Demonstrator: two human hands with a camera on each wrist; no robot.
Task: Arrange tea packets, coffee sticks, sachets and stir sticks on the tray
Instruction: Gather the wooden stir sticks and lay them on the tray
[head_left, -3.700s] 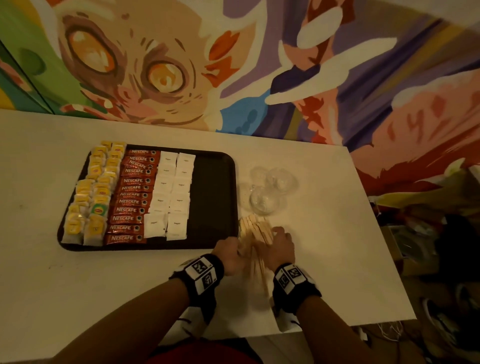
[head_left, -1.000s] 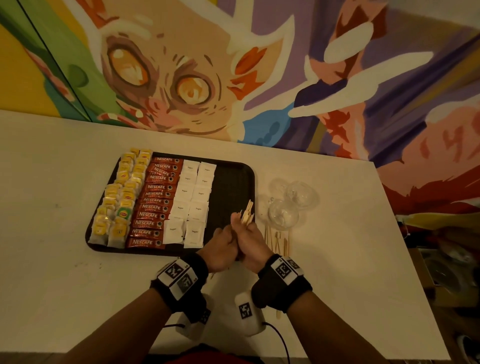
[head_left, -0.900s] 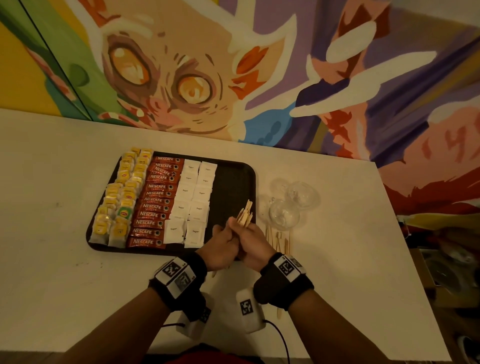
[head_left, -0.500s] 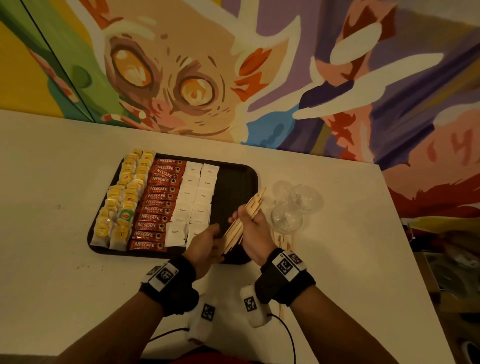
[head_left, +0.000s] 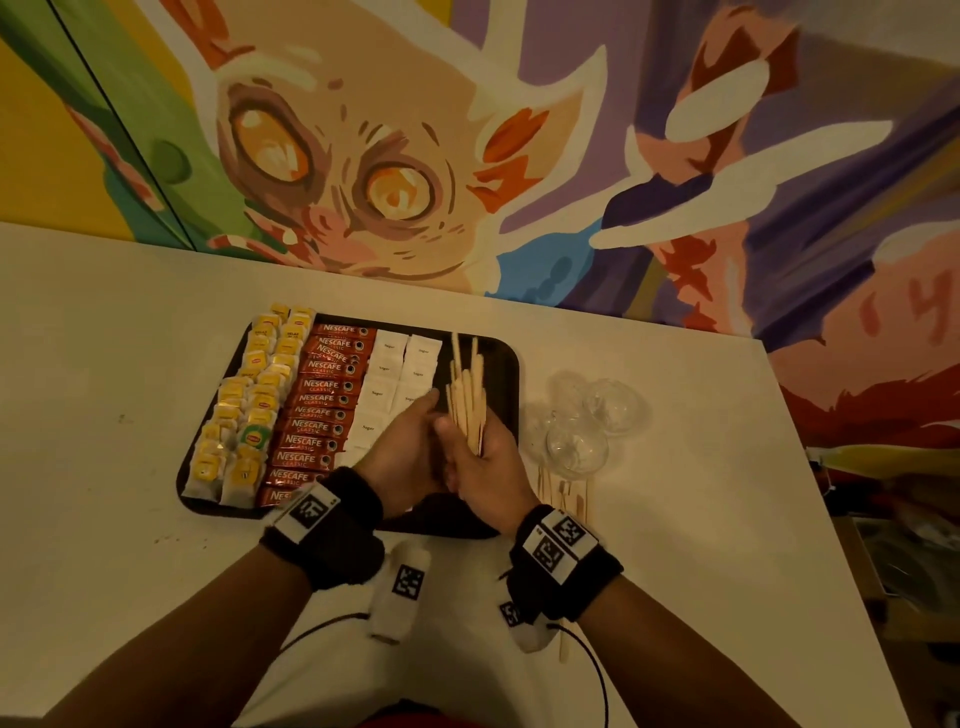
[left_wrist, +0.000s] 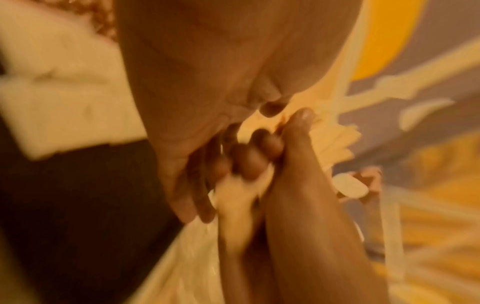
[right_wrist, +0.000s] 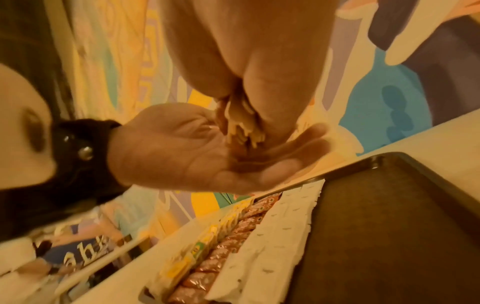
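A black tray (head_left: 503, 364) holds yellow tea packets (head_left: 249, 400) on its left, red coffee sticks (head_left: 319, 400) beside them, then white sugar sachets (head_left: 395, 379). Its right strip is bare. My right hand (head_left: 480, 462) grips a bundle of wooden stir sticks (head_left: 466, 395) upright over that bare strip. My left hand (head_left: 410, 441) is flat and open against the bundle's left side. In the right wrist view the stick ends (right_wrist: 244, 131) rest on the open left palm (right_wrist: 207, 156). The left wrist view shows right fingers (left_wrist: 249, 160) curled round the sticks (left_wrist: 332, 144).
Clear plastic cups (head_left: 587, 426) lie on the white table just right of the tray. A few loose stir sticks (head_left: 563, 493) lie in front of them, and one more stick (head_left: 562, 644) lies near the front edge. A painted wall stands behind the table.
Both hands lifted the bundle from the table and carried it left over the tray. It has turned from slanted to upright, and my left hand has opened flat against it.
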